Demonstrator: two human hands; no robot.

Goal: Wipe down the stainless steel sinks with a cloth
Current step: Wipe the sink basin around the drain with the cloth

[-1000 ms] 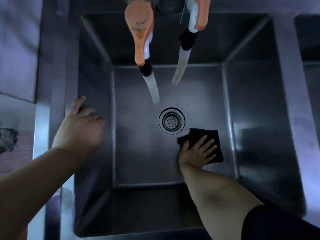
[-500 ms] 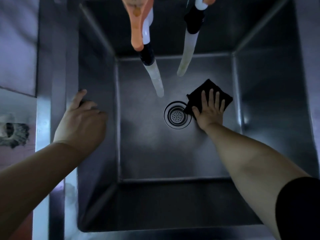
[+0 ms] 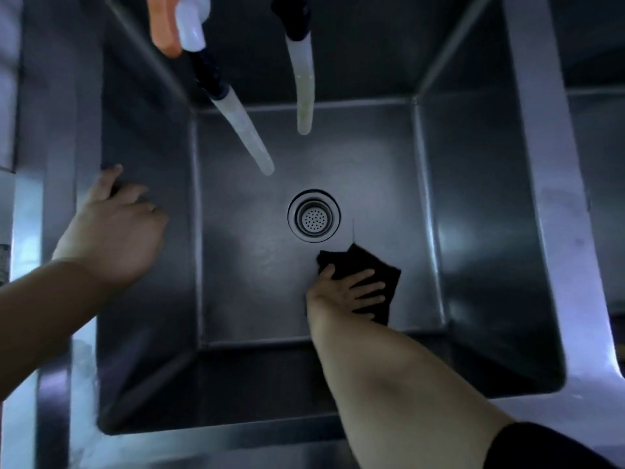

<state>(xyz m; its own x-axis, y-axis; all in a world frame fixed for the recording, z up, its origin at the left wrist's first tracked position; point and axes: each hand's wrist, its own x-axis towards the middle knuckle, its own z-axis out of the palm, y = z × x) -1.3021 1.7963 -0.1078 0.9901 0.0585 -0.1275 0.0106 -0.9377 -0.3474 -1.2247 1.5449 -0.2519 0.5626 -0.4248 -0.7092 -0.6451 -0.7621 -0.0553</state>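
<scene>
A deep stainless steel sink (image 3: pixel 473 204) fills the view, with a round drain strainer (image 3: pixel 314 217) in its floor. My right hand (image 3: pixel 345 292) reaches down into the basin and presses a black cloth (image 3: pixel 368 265) flat on the floor, just below and right of the drain. Fingers are spread over the cloth. My left hand (image 3: pixel 111 228) rests on the sink's left rim, fingers curled over the edge into the basin, holding nothing else.
Two translucent hoses (image 3: pixel 247 133) (image 3: pixel 304 93) hang from taps over the back of the basin, one with an orange and white fitting (image 3: pixel 179 22). A second sink (image 3: pixel 598 147) lies beyond the right rim. A wet steel counter edge (image 3: pixel 81 367) runs down the left.
My right hand has pulled the cloth from the upper right of the drain down to its lower right. The left hand stays on the left rim.
</scene>
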